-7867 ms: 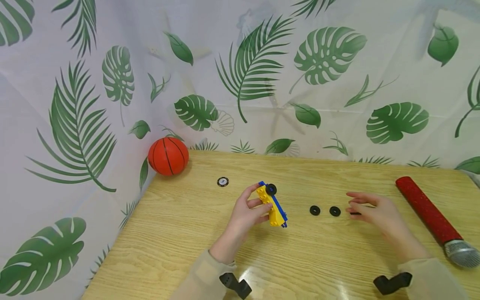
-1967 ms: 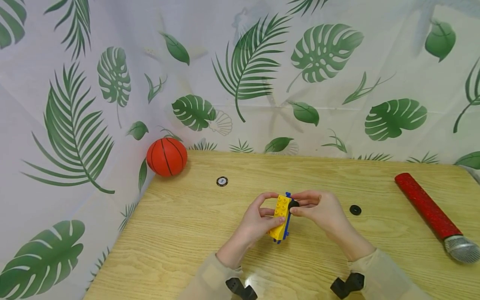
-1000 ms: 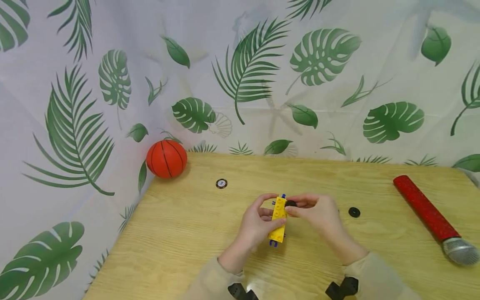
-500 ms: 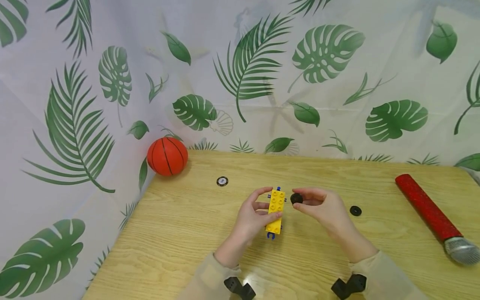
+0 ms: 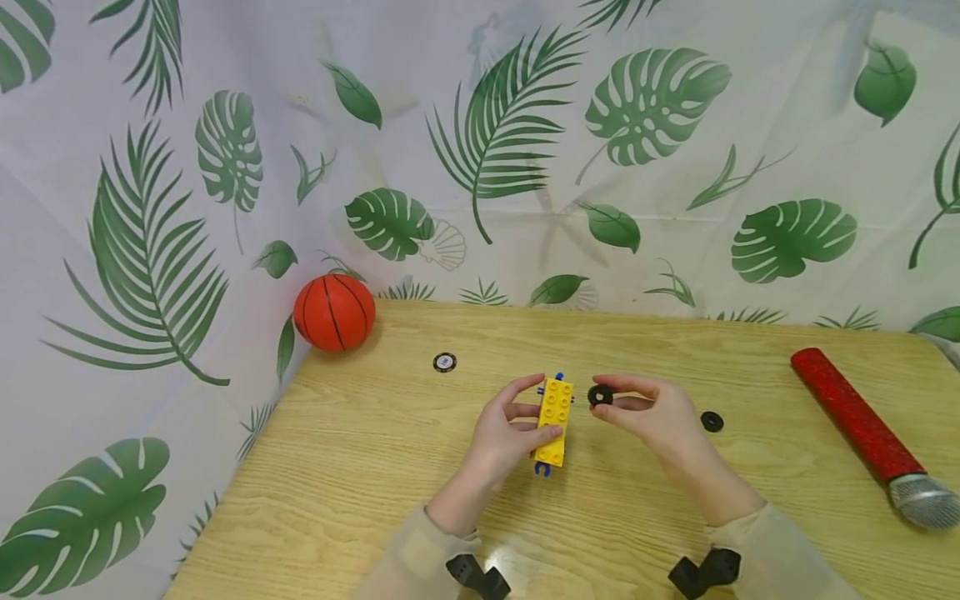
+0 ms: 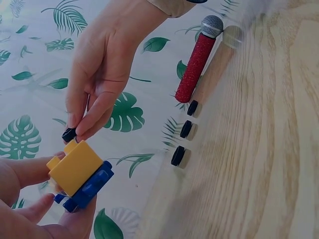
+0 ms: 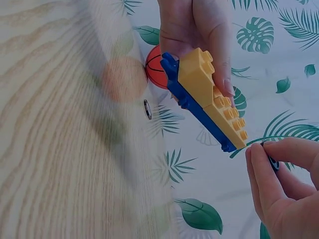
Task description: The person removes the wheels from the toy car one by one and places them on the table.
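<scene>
My left hand holds a toy car body, yellow studded bricks on a blue base, between thumb and fingers above the table. Short blue axle pegs stick out at its sides, and no wheel shows on it. Just right of it, my right hand pinches a black toy wheel by its edge, its round face toward the head camera, apart from the body. Another black wheel lies on the table behind the right hand. In the left wrist view several wheels lie in a row.
A red microphone with a silver head lies at the right. The orange-red basketball sits in the back left corner, with a poker chip near it. Leaf-printed cloth hangs behind the wooden table.
A wheel was on the car body's side; my right hand has pulled it off to the right and turned it face-on. Earlier, that hand set another wheel on the table.
</scene>
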